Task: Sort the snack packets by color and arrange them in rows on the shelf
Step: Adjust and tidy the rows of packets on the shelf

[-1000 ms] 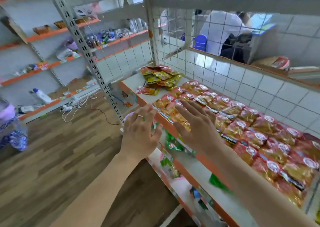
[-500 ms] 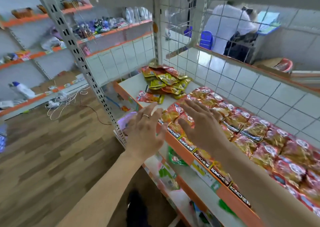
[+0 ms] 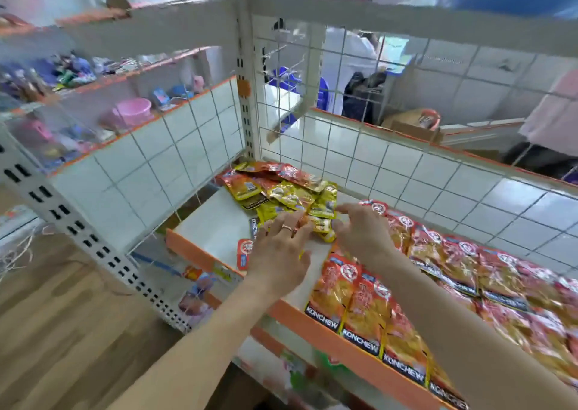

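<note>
Red and orange snack packets [image 3: 444, 272] lie in overlapping rows along the right part of the white shelf [image 3: 212, 222]. A loose heap of yellow and red packets [image 3: 291, 187] sits in the shelf's far left corner. My left hand [image 3: 281, 253], with a ring on it, rests flat with spread fingers at the heap's near edge, partly covering a red packet [image 3: 243, 253]. My right hand [image 3: 359, 231] reaches beside it, fingers curled at a yellow packet [image 3: 322, 225]. Whether either hand grips a packet is hidden.
White wire mesh panels [image 3: 391, 166] wall the shelf at the back and left. An orange lip [image 3: 312, 319] edges its front. Lower shelves with more goods lie below. A steel upright [image 3: 93, 244] stands to the left over wooden floor. People stand behind the mesh.
Both hands have moved forward and left across the shelf, from above the front rows of red packets to the near edge of the mixed heap. The view has moved closer.
</note>
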The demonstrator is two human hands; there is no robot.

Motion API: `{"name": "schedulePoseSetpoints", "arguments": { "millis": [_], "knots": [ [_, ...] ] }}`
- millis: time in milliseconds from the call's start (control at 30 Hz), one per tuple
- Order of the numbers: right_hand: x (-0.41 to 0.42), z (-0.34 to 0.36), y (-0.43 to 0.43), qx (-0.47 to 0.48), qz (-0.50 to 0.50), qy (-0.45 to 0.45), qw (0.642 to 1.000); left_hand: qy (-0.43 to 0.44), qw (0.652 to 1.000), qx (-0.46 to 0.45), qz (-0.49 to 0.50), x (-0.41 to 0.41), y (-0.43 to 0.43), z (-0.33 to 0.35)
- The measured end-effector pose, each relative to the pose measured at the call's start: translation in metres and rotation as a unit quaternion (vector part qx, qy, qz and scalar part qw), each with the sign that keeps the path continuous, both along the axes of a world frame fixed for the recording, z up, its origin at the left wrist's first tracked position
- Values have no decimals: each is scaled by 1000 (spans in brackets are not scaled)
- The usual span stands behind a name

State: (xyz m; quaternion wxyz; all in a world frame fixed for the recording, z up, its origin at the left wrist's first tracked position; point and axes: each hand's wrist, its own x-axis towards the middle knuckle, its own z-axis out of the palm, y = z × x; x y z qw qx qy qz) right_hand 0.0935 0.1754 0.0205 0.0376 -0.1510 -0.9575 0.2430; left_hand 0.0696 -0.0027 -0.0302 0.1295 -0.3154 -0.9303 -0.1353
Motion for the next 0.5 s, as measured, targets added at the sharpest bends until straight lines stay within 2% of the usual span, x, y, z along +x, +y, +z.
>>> {"name": "schedulePoseSetpoints", "arguments": {
  "millis": [133,333,500],
  "knots": [
    [-48,-6,8,-61,-93,-29,993,10,999,-13,-52,-37,11,-9],
    [-95,-14,9,-56,-188,-105,975,25,989,106,-101,-55,8,-17],
    [-111,-12,11,-125,-233,-128,956,-21,983,162,-88,-68,-5,-13]
  ]
}}
